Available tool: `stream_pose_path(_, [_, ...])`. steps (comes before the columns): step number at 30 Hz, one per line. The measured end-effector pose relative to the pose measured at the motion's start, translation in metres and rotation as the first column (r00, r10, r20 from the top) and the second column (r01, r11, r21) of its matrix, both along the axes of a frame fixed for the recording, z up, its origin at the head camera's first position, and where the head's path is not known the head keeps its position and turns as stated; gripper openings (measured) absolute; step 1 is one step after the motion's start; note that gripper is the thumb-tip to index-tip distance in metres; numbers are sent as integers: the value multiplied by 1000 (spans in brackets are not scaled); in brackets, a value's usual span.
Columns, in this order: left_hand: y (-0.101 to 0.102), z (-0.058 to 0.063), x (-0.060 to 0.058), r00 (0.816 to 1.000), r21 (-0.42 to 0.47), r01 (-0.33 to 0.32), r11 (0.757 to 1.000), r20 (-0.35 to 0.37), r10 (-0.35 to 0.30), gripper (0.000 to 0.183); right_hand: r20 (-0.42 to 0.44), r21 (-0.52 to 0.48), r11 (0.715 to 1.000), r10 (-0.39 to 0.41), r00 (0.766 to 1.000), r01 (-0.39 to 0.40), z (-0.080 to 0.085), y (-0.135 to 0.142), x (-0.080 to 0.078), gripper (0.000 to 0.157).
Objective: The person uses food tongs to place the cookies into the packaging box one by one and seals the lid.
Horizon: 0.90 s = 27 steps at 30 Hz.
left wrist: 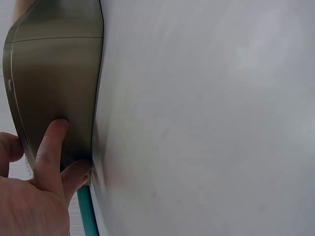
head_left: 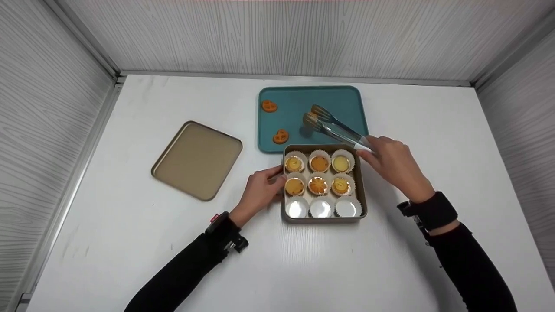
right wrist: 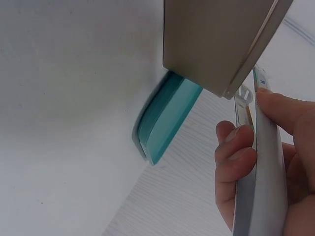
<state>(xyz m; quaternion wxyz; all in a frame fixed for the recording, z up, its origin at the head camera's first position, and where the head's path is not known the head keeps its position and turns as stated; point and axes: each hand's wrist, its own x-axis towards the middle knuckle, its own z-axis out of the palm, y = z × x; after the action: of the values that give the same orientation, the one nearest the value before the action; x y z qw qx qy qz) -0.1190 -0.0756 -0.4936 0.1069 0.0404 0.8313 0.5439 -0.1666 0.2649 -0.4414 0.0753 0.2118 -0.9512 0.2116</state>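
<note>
The left hand (head_left: 260,186) steadies a square metal baking tin (head_left: 323,220), thumb at its rim and fingers (left wrist: 52,147) against its outer side. White paper cups stand in rows in the tin. The back and middle rows hold small yellow and orange cookies (head_left: 318,186); the three front cups (head_left: 321,208) show bare white bottoms. The right hand (head_left: 394,164) grips metal tongs (head_left: 342,132) with white handles. A small orange-brown cookie (head_left: 313,114) shows between the tong tips, above the teal tray (head_left: 338,97), with a shadow below. Pretzel-shaped cookies (head_left: 281,136) lie on the tray's left part.
A square gold-coloured lid or shallow tray (head_left: 197,160) lies to the left on the white table (head_left: 130,225). The tin stands right at the teal tray's front edge. Wood-grain panels (head_left: 277,39) wall the table at the back and sides.
</note>
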Motion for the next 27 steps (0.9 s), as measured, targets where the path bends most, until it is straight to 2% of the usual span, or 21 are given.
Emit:
stream_pose_path(9, [-1, 1, 1, 1000, 5, 5, 1000, 6, -5, 47, -59, -9, 1000, 24, 998, -24, 5, 5, 23, 23])
stream_pose_path(14, [-1, 1, 1, 1000, 1, 5, 1000, -4, -5, 47, -86, -7, 999, 31, 996, -32, 4, 9, 34, 29])
stream_pose_path(27, [0, -1, 0, 1000, 3, 0, 1000, -8, 0, 46, -109, 6, 999, 55, 993, -54, 6, 17, 54, 32])
